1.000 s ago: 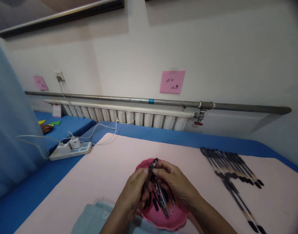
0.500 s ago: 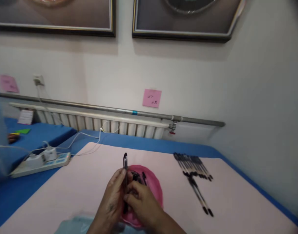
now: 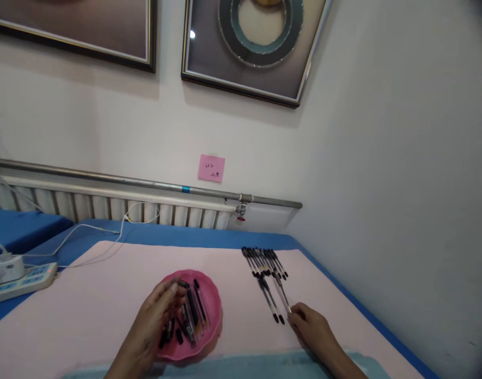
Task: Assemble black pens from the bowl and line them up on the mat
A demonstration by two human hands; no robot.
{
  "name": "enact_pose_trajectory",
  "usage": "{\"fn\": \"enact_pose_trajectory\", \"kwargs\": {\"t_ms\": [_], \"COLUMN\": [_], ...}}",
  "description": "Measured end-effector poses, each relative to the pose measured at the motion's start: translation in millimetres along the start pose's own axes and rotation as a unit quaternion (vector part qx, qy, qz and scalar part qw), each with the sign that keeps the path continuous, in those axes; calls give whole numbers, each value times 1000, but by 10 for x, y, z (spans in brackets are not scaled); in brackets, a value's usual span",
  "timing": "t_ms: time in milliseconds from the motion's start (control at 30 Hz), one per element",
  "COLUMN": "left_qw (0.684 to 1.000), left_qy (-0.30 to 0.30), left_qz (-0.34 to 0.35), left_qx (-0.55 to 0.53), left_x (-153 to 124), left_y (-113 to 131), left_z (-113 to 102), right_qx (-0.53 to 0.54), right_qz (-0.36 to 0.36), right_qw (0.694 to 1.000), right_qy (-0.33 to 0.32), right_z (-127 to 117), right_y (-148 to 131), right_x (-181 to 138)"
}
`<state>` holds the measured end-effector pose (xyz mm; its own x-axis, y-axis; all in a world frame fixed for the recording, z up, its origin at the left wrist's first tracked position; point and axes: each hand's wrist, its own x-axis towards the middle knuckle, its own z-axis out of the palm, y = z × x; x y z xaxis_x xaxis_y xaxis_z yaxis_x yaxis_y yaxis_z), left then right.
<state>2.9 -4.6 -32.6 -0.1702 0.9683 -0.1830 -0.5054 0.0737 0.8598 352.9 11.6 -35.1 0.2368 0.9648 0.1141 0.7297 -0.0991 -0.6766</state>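
A pink dish (image 3: 213,308) sits on the pale pink mat (image 3: 107,310) and holds several black and clear pen parts (image 3: 191,313). My left hand (image 3: 156,318) rests over the dish's left side, fingers spread and reaching among the parts. To the right lies a row of several assembled black pens (image 3: 264,268). My right hand (image 3: 310,329) is at the near end of that row, fingers pinched on the tip of a pen (image 3: 282,295) that lies on the mat.
A power strip (image 3: 16,281) with a white charger and cables lies at the left on the blue table cover (image 3: 186,238). A radiator (image 3: 107,202) and pipe run along the wall behind, with a pink note (image 3: 211,168). A light blue cloth (image 3: 244,366) lies at the near edge.
Both hands held one pen together over the dish. They have since parted: the right hand carried the pen to the row at the right, and the left hand went back to the dish. The camera tilted up and right.
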Motion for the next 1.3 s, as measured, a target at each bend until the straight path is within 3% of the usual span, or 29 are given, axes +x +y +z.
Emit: {"fn": "enact_pose_trajectory", "kwargs": {"t_ms": [400, 633, 700, 767, 933, 1033, 1167, 1300], "left_qw": [999, 996, 993, 990, 990, 992, 993, 992], "left_qy": [37, 71, 91, 108, 117, 108, 111, 116], "left_qz": [-8, 19, 47, 67, 76, 67, 50, 41], "left_qx": [-3, -41, -52, -57, -19, 4, 13, 18], "left_x": [-20, -56, -24, 19, 104, 143, 210, 251], "left_y": [32, 272, 343, 379, 370, 377, 395, 377], "left_z": [4, -90, -167, -233, -292, -305, -319, -289], "right_qx": [-102, -82, -62, 1, 132, 192, 223, 125], "right_qz": [-20, -50, -73, -140, -244, -253, -234, -242], "right_qw": [995, 993, 993, 988, 960, 945, 938, 936], "right_qy": [11, 61, 73, 63, -32, -78, -125, -224], "right_z": [48, 134, 199, 282, 576, 803, 1071, 1191], "right_y": [30, -52, -230, -549, -1635, -2055, -2117, -1936], "right_x": [166, 30, -32, -95, -207, -173, -33, 87]}}
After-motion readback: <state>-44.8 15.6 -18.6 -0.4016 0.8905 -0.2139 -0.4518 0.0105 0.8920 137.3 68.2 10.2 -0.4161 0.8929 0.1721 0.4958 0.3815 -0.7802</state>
